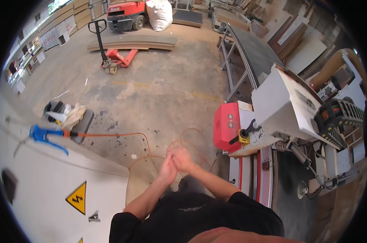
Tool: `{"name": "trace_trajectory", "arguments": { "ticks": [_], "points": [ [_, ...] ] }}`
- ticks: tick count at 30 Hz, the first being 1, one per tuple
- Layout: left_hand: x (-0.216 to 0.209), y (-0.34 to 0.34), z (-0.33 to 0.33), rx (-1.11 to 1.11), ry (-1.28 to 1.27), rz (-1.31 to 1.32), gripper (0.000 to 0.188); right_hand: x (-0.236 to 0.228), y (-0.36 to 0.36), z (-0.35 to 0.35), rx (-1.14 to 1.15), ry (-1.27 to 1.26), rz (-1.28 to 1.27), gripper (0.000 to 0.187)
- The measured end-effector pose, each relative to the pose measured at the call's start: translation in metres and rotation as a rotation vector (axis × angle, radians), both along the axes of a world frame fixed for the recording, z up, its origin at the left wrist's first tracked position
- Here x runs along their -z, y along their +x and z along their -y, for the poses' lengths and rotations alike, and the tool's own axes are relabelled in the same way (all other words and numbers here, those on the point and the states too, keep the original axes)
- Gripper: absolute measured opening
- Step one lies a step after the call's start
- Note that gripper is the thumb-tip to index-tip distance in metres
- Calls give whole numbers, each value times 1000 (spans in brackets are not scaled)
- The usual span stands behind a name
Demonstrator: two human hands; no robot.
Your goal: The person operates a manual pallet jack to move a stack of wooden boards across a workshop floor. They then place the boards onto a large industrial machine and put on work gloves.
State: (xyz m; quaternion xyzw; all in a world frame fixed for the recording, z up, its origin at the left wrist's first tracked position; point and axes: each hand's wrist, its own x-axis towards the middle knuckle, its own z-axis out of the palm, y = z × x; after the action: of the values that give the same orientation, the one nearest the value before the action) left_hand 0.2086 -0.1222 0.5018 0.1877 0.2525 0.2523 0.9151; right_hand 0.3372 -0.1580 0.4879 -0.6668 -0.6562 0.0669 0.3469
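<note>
Orange hose point(104, 134) runs out from the blue gun point(42, 134) off to the person's left, with the gun set at the white cabinet point(49, 182), though I can't tell whether it hangs there or lies flat. Its long axis goes nearly left to right across the person, the hose end pointing right, the other end left toward the cabinet, and a blue lever slants away below the body, down to the right. From the gun the hose stretches almost straight rightward, then bends sharply toward the person and spreads into loose loops over the floor point(171, 105), some seen behind the hands. Out in front of the body, the left grip point(169, 164) and the right grip point(182, 158) are pressed together, palm against palm or one wrapped on the other; the fingers are too blurred for me to tell how they curl, or whether they pinch anything between them. Beyond the gun, pale gloves point(75, 116) lie on a dark board point(84, 123). On the person's right, near at hand, sits the red cover point(225, 133) of a machine point(276, 97).
</note>
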Motion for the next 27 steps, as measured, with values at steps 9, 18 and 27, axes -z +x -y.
{"name": "trace_trajectory", "arguments": {
  "ticks": [9,18,27],
  "points": [
    [-29,104,-261,77,1052,-500,22,159,294,-46,449,-558,-679,21],
    [-106,49,-423,-1081,990,-1583,17,101,496,-401,115,-841,-382,31],
    [-156,-55,-447,-967,-225,-2407,77,-3,414,-795,-443,-639,-423,29]
  ]
}}
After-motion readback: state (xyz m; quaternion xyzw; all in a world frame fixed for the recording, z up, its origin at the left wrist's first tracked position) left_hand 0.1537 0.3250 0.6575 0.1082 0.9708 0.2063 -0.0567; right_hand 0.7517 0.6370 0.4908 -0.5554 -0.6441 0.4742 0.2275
